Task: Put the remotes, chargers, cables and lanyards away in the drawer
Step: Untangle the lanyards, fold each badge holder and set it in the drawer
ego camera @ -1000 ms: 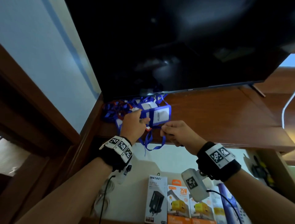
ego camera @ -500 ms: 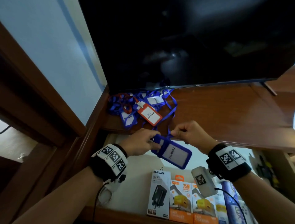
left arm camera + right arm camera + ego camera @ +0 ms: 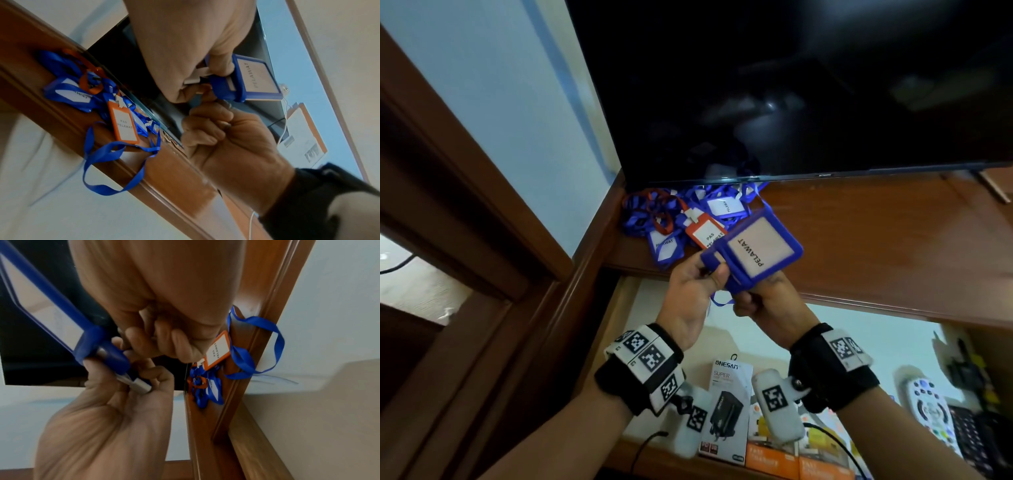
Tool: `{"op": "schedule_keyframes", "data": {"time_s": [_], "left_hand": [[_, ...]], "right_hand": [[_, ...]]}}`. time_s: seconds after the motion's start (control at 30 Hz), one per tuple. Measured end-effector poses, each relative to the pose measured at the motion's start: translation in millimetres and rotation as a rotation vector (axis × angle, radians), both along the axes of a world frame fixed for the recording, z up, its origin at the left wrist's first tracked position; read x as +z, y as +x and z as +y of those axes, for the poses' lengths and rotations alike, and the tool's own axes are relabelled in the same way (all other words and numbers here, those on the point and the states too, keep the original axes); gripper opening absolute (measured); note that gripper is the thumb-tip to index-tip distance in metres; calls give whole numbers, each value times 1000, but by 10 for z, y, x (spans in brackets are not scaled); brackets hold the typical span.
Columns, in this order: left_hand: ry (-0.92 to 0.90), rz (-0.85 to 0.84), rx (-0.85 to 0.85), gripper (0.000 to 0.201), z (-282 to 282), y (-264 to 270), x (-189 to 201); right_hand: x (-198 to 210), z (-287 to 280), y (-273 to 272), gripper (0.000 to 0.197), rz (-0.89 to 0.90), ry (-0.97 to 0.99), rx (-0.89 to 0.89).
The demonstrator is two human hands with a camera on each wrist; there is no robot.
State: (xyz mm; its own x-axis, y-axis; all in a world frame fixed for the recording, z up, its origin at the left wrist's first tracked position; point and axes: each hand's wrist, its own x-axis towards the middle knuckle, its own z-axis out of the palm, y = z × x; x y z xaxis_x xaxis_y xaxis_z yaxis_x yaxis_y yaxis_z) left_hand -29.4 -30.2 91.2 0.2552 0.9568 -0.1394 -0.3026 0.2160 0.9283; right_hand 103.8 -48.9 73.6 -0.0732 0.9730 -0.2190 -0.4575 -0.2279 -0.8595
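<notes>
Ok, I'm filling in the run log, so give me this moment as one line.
left hand grips blue badge holders | right hand grips their strap end | orange badge holder on shelf | drawer open

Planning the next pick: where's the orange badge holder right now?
In the head view the orange badge holder lies on the wooden shelf, left of centre, in the lanyard pile under the TV.

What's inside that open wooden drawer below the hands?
In the open wooden drawer: boxed chargers, a white remote, a black cable. The forearms and wrist cameras cover part.
</notes>
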Motion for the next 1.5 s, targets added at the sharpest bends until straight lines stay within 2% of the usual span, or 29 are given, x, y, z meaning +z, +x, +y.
{"op": "schedule_keyframes", "data": {"time_s": [0.1,0.17,0.3,0.37,0.43,0.53,0.6,0.7,0.8,0.87,0.9,1.0,1.1,1.2,1.27,1.5], "left_hand": [[20,49,33,22,16,3,19],[36,107,41,18,14,-11,15],[10,258,30,20,1,-164,-63],[-40,367,3,22,-4,-301,-149],[-68,582,-61,17,-8,-444,-252],[12,1121,-320,7,-14,-641,-384],[57,1394,-529,9,-30,-711,-408],[134,1658,-807,9,-20,-727,-471],[302,1822,-1056,12,-58,-648,-648],[426,1835,-1185,13,-110,-574,-823],[480,1824,-1240,12,-131,-545,-918],[612,1768,-1338,11,-144,-501,-1170],[676,1716,-1344,10,-153,-478,-1334],[642,1627,-1342,11,-142,-441,-1436],[593,1575,-1341,16,-136,-416,-1491],[430,1476,-1300,21,-37,-404,-1615]], "right_hand": [[-45,-4,7,3,43,-26,35],[-103,-21,41,4,19,-65,44],[-240,-76,174,26,-143,-198,18],[-302,-80,280,28,-247,-249,3],[-358,-58,393,24,-328,-272,4],[-398,29,513,26,-463,-294,-2],[-395,138,529,27,-552,-288,-2],[-441,418,491,27,-743,-248,21],[-483,688,379,17,-1003,-153,28],[-469,828,251,9,-1239,-55,62],[-482,897,191,13,-1318,-10,73],[-538,1091,46,43,-1471,18,87],[-574,1206,-44,69,-1513,-31,89],[-566,1285,-118,85,-1546,-73,126],[-576,1334,-161,90,-1575,-91,151],[-663,1427,-258,85,-1671,-143,129]]}}
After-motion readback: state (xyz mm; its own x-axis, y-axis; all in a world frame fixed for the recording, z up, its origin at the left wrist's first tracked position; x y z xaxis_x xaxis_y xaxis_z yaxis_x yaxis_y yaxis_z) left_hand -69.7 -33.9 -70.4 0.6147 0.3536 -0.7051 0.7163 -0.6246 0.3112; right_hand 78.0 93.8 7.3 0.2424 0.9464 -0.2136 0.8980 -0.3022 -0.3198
